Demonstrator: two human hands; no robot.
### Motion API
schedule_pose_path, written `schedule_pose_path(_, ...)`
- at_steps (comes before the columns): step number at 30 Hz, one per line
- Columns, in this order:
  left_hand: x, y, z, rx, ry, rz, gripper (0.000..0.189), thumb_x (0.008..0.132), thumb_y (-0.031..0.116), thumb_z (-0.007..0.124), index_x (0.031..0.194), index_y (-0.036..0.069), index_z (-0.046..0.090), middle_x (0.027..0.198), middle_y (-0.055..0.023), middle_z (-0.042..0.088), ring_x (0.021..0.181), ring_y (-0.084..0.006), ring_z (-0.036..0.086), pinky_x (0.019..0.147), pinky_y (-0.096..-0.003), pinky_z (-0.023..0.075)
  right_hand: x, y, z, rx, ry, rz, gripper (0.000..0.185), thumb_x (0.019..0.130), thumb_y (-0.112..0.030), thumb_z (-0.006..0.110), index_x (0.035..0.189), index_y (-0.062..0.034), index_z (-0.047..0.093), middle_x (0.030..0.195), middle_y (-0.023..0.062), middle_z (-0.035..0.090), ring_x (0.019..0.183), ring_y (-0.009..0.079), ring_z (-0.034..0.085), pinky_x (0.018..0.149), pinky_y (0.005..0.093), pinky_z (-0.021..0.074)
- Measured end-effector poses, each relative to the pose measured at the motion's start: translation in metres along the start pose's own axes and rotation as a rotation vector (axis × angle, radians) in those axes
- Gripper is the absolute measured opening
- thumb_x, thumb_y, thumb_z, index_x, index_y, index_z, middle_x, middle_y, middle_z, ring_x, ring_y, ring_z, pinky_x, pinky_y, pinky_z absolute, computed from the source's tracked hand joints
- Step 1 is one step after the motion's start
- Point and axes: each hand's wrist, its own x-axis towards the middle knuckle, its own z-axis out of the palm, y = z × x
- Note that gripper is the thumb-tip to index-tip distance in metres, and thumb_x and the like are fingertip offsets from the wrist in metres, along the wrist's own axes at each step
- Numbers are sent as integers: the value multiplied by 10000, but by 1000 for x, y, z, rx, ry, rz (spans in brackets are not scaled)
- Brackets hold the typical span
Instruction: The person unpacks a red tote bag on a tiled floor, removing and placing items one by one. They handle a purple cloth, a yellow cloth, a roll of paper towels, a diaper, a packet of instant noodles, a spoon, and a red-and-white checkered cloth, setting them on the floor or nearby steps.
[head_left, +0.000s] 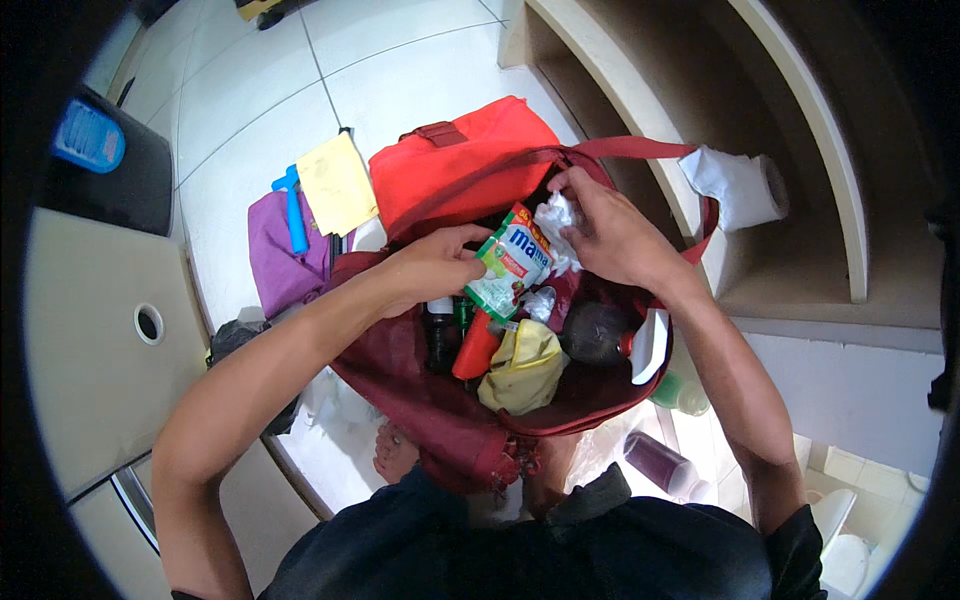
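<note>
A dark red fabric bag (450, 420) stands wide open in front of me. My left hand (435, 270) grips the left edge of a green and white Mama soap refill pouch (514, 266) over the opening. Beside it my right hand (619, 232) pinches a crumpled white wad (556, 217), either plastic or tissue. Below the pouch, inside the bag, are a yellow cloth (523, 367), a red cylindrical container (477, 346) and dark bottles (437, 337). A dark bottle (595, 332) with a white spray head (651, 346) lies at the bag's right. The bag's depth is partly hidden.
Left of the bag lie a purple cloth (270, 232), a blue-handled tool (296, 217) and a yellow cloth (337, 184). A paper roll (739, 189) rests by the wooden shelf (817, 150). Bottles of purple (660, 461) and green (679, 394) liquid are at the lower right.
</note>
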Motion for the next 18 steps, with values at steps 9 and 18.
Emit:
schedule_pose_path(9, -10, -4, 19, -559, -129, 91, 630, 999, -32, 542, 1568, 139, 335, 1403, -77, 602, 1261, -187, 619, 1063, -368, 529, -19, -37, 20, 17, 143, -271, 420, 822, 57, 682, 1240, 14, 681, 1154, 213, 677, 1087, 405, 671, 924, 449, 537)
schedule_pose_path(18, -31, 15, 33, -749, 17, 404, 582, 960, -62, 507, 1512, 95, 409, 1395, -73, 614, 1255, -193, 622, 1063, -388, 508, -11, -9, -12, -22, 333, -33, 299, 828, 28, 704, 1122, -5, 746, 1067, 227, 713, 1030, 398, 694, 930, 449, 535)
